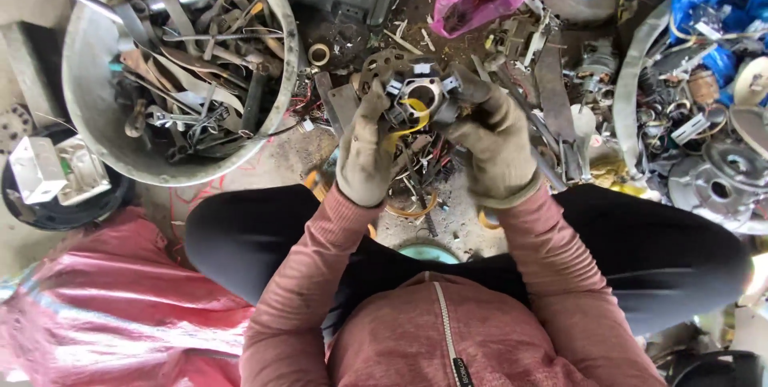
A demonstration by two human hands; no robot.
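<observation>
Metal part (pixel 422 95) between gloved hands

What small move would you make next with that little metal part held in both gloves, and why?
Probably tug the yellow strip free with the right hand, while the left hand steadies the small grey metal part with a round hole. Both gloved hands grip the part, and the strip loops out loosely below it.

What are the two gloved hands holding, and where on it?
Both hold one small metal motor-like part with a round opening: the left hand grips its left edge, the right hand its right side.
</observation>
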